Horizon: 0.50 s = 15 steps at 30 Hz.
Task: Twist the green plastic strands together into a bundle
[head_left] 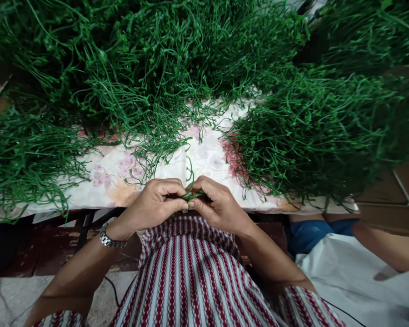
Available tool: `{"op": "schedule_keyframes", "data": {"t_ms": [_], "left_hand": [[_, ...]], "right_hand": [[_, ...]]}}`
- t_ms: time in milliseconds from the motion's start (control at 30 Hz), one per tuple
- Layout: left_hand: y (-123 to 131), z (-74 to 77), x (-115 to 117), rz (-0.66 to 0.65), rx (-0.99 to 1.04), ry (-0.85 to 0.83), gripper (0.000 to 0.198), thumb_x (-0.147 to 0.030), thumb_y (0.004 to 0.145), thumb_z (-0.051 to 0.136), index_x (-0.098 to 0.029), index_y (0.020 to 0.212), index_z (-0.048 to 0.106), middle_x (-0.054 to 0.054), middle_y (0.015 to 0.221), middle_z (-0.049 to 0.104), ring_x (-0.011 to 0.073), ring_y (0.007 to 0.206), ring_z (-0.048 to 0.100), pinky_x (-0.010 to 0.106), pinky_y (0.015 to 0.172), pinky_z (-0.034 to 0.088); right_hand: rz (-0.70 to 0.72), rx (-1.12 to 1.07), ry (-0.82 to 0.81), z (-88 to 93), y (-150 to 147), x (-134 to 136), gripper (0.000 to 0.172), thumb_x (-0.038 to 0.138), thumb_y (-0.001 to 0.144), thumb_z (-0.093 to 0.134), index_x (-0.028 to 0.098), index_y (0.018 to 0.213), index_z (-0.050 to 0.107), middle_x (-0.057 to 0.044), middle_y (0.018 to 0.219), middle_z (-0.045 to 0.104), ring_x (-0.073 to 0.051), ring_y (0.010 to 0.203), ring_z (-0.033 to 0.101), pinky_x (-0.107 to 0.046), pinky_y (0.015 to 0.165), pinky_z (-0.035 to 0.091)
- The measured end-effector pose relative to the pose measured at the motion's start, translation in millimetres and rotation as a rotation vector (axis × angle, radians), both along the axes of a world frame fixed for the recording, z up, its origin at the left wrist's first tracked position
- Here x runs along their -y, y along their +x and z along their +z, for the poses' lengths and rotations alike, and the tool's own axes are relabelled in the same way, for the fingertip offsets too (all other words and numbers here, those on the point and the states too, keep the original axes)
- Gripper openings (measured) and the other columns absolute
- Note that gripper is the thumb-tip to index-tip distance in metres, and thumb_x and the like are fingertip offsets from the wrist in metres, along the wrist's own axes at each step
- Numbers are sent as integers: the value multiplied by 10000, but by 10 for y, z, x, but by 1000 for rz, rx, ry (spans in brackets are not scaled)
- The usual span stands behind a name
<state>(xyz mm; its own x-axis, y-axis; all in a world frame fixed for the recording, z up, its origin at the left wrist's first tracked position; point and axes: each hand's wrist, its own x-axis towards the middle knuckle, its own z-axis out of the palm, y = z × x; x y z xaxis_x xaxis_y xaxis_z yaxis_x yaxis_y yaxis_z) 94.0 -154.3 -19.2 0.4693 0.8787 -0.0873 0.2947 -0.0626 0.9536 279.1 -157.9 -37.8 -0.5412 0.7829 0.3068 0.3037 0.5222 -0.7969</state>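
Observation:
My left hand, with a metal watch on its wrist, and my right hand meet at the table's front edge, just above my striped clothing. Thumbs and fingers of both are pinched around a few thin green stems. One curled end rises between the hands. Most of what they grip is hidden by the fingers. Close in front, some loose green stems trail from a large heap on the white flowered tablecloth.
A large heap of green stems spreads across the back of the table. Other piles lie at the left and the right. At the right sits another person, with a forearm, white clothing and blue shorts in view.

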Motion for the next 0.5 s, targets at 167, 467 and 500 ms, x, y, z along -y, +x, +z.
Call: {"op": "schedule_keyframes", "data": {"t_ms": [167, 467, 500], "left_hand": [[-14, -7, -1, -103, -91, 38, 181, -112, 745, 538, -142, 571, 500, -39, 567, 439, 74, 548, 399, 208, 525, 295], [-38, -3, -52, -319, 10, -93, 179, -109, 717, 540, -145, 544, 513, -31, 544, 439, 87, 543, 400, 211, 523, 310], [-43, -6, -55, -329, 21, -109, 175, -117, 722, 541, -144, 550, 528, -27, 547, 446, 90, 548, 405, 213, 525, 313]], "right_hand": [[143, 83, 57, -11, 37, -17, 81, 127, 854, 458, 153, 794, 505, -29, 726, 491, -126, 689, 461, -234, 604, 368], [440, -191, -285, -60, 50, -154, 185, 212, 848, 512, 129, 688, 554, -11, 640, 504, -86, 599, 471, -205, 592, 395], [459, -222, -354, -64, 44, -161, 181, 213, 839, 525, 124, 685, 557, -8, 635, 504, -81, 589, 469, -202, 592, 399]]}}
